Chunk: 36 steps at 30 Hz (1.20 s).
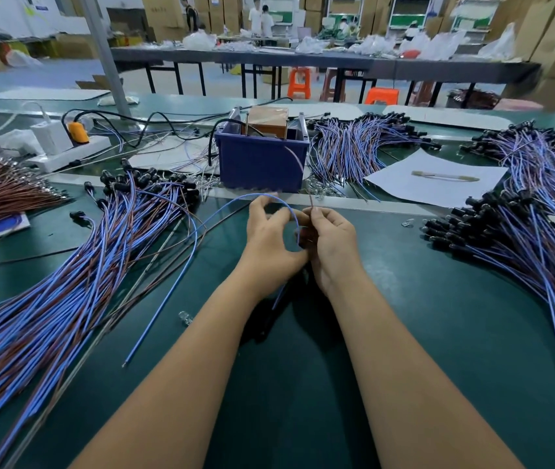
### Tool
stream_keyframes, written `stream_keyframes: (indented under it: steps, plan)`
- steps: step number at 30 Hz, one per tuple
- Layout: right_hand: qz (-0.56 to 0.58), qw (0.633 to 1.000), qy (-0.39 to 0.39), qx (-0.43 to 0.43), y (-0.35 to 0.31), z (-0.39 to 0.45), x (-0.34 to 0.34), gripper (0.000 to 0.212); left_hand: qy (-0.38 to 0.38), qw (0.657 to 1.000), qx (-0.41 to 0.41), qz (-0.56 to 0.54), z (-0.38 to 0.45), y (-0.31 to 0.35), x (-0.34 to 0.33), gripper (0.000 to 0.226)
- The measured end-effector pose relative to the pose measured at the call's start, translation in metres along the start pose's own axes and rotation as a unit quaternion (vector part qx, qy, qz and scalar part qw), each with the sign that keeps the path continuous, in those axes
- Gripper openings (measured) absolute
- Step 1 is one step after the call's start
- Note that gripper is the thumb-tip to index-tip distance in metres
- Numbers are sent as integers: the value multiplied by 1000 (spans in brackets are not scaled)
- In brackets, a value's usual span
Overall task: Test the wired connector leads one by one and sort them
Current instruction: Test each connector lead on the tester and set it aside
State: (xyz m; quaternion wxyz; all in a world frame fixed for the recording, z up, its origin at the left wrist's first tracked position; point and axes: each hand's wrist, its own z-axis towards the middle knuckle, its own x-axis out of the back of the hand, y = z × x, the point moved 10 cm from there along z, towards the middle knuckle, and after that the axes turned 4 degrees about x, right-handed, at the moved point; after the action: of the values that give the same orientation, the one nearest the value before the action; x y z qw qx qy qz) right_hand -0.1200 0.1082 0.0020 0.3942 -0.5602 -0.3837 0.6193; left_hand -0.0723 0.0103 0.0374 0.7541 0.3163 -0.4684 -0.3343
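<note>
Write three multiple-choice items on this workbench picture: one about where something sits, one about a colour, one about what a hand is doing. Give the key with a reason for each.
1. Where does the blue bin stand?
A. beyond both hands, at the middle of the bench
B. at the near left edge
C. on the white sheet at the right

2. What colour is the wire arching over the left hand?
A. yellow
B. light blue
C. green

3. What is the right hand doing?
A. lying flat on the mat
B. pinching a thin brown wire
C. reaching into the bin

Key:
1 A, the bin sits straight past the fingertips.
2 B, the arch is light blue from the left hand round to its loose end.
3 B, its thumb and fingers close on the thin brown wire that sticks up above them.
</note>
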Motion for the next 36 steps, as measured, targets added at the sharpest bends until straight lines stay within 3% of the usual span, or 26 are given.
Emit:
stream_keyframes:
  steps: [2,5,6,9,12,15,18,21,25,28,31,36]
  plan:
    - [13,1000,9,-5,0,0,3,28,-14,993,67,-98,2,-10,2,54]
    - [14,999,-4,-28,0,-1,3,27,-38,945,168,-279,3,-29,-2,67]
    - [7,999,-21,-42,1,-2,1,27,-45,929,188,-315,3,-34,-4,60]
    - [-56,992,-91,-64,2,-7,-11,26,-37,886,224,-404,5,-40,-7,10]
    - [-115,978,-156,-76,5,-13,-22,25,40,831,272,-484,7,-54,2,26]
    - [-103,968,-205,-101,6,-17,-25,25,102,786,285,-538,6,-67,21,30]
    - [-96,956,-249,-118,5,-22,-26,25,116,758,236,-597,10,-65,39,31]
    - [-70,973,-199,-94,1,-15,-20,25,95,802,232,-542,10,-60,38,31]
    - [-36,992,-110,-49,-5,-4,-8,24,52,898,299,-319,6,-70,26,27]
    - [-102,992,-75,11,-12,-2,-1,25,67,917,300,-255,6,-71,32,30]
    - [-149,985,-48,70,-21,-1,2,25,115,934,218,-260,11,-62,49,35]
    - [-118,987,-8,106,-32,-1,9,24,109,946,134,-274,15,-51,57,34]
